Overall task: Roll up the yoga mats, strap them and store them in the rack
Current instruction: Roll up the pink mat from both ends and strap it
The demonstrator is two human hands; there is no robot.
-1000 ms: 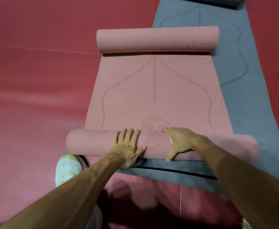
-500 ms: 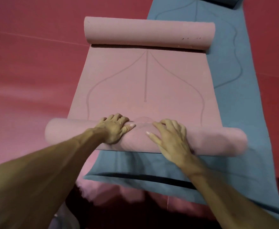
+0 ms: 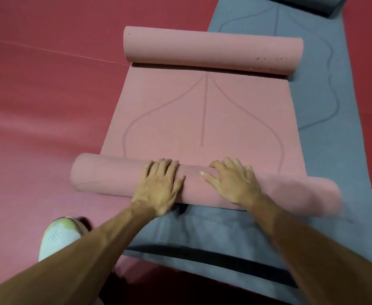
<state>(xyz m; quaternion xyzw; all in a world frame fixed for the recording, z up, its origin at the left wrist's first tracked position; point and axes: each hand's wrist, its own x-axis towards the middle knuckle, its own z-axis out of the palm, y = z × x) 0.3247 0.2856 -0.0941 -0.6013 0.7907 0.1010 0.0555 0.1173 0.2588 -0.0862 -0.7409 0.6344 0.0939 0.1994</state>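
Observation:
A pink yoga mat [image 3: 202, 115] lies partly over a blue-grey yoga mat [image 3: 326, 137] on the floor. Its near end is rolled into a thick roll [image 3: 105, 175], and its far end is curled into a second roll [image 3: 211, 51]. My left hand [image 3: 159, 186] lies palm down on the near roll, fingers straight over its top. My right hand [image 3: 231, 182] presses on the same roll a little to the right, fingers spread. The flat stretch between the two rolls shows curved printed lines.
The floor [image 3: 48, 95] around the mats is red. My pale green and white shoe [image 3: 58, 236] stands at the lower left beside the blue-grey mat's near edge. A dark rolled end [image 3: 313, 5] of the blue-grey mat sits at the top right.
Both hands have pushed the near roll forward over the flat stretch, shifting their hold as it turned. The view has moved and my shoe is back in sight.

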